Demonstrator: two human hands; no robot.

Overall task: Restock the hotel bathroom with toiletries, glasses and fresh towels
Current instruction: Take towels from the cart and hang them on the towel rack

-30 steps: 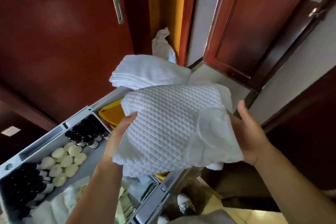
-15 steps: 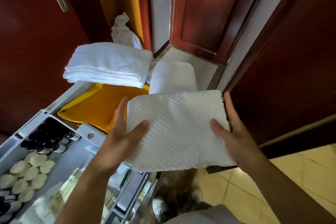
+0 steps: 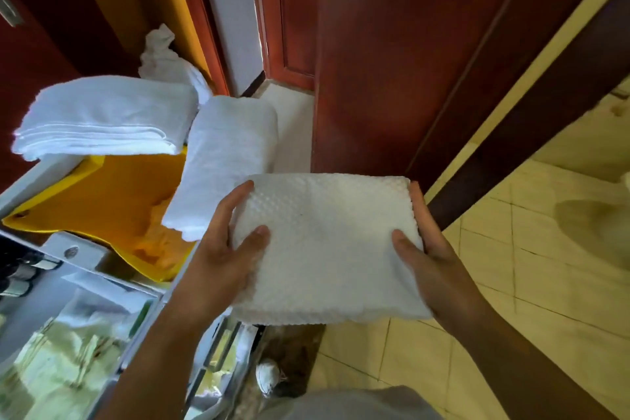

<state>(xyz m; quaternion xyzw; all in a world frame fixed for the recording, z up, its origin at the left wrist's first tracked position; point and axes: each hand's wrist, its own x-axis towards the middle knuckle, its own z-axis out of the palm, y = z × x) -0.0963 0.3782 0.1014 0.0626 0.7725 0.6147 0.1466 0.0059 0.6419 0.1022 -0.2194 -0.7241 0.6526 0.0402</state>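
I hold a folded white towel [image 3: 324, 242] with a quilted, waffle-like weave flat in front of me. My left hand [image 3: 225, 249] grips its left edge, thumb on top. On the towel's right edge sits my right hand [image 3: 426, 249], thumb on top as well. Behind the held towel, a stack of folded white towels [image 3: 102, 116] and a second folded white towel [image 3: 228, 153] rest on the housekeeping cart [image 3: 78, 249] at the left.
A yellow bag [image 3: 102, 201] hangs open on the cart. Small dark bottles [image 3: 17, 273] and packets [image 3: 61, 351] fill the cart tray. A crumpled white cloth [image 3: 163, 58] lies behind. Dark red wooden door [image 3: 392, 61] ahead; cream tiled floor [image 3: 528, 266] to the right.
My view has swung right, away from the cart toward the tiled floor. The towel was gathered from a loose bundle into a flat folded square held by both hands.
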